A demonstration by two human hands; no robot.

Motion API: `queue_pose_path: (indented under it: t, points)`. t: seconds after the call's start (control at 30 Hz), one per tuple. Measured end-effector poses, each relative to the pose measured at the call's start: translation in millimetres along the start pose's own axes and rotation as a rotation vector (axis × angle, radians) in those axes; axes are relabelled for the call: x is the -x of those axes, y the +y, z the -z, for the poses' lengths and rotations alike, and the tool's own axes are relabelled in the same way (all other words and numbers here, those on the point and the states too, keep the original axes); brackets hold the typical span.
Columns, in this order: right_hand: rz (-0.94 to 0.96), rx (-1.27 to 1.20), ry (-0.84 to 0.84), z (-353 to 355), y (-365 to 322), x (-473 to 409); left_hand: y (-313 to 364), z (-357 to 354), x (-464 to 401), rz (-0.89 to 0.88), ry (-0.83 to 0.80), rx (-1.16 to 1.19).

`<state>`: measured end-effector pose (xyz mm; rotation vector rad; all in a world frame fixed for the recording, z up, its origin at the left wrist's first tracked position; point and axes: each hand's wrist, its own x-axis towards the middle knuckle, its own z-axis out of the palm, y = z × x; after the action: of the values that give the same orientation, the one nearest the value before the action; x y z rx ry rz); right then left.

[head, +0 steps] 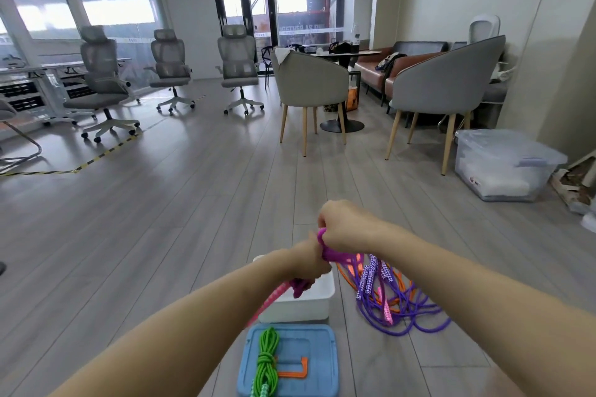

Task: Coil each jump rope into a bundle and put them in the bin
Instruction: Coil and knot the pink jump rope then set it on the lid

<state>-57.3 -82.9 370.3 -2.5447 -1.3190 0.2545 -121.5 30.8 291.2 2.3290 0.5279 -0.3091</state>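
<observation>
Both my hands are up in front of me, just above the white bin, working the magenta jump rope. My right hand is closed tight around a gathered bunch of its loops; my left hand, touching the right from the 7 o'clock side, is curled round the same rope lower down, with a knotted clump and a pink patterned handle trailing off toward 7 o'clock.

The rope looks like soft braided cord: light, limp, ready to spring out of a coil if I loosen my hold. I judge the best hold is at the middle of the bundle, pinching all the loops together, while the free end wraps round them. The handles are the only stiff parts and should lie alongside.

On the floor at 3 o'clock of the bin lies a tangled pile of purple and orange ropes, not yet coiled. At 6 o'clock a green rope bundle rests on the blue lid.

No label shows on the ropes or the bin. Mirrored lettering on the far glass wall is too blurred to read.
</observation>
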Motion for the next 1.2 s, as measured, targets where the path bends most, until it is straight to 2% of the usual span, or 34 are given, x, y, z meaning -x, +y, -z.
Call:
queue_pose_path:
  t: [0.17,0.27,0.37,0.5,0.77,0.87,0.97,1.03,1.13,1.2]
  points:
    - [0.099,-0.255,0.09,6,8,16,3,23,0,-0.006,0.16,0.579]
    - [0.05,-0.461,0.164,7,27,19,11,48,11,-0.149,0.049,0.773]
    - [-0.052,-0.748,0.12,10,52,20,18,68,30,-0.278,-0.069,0.807]
    - [-0.031,-1.026,-0.174,5,67,21,33,79,46,-0.356,-0.121,0.871]
    - [0.058,-1.217,-0.574,-5,74,14,43,78,54,-0.394,-0.072,0.897]
    - [0.116,-1.224,-0.541,-9,70,10,39,81,50,-0.38,-0.009,0.942]
    - [0.145,-1.383,-0.41,0,65,7,32,85,41,-0.39,0.14,1.03]
    - [0.16,-1.43,-0.411,4,60,10,28,87,35,-0.395,0.215,1.067]
    - [0.171,-1.36,-0.519,-5,54,12,33,95,36,-0.464,0.206,1.099]
    - [0.167,-1.311,-0.557,-13,56,7,40,98,44,-0.51,0.131,1.083]
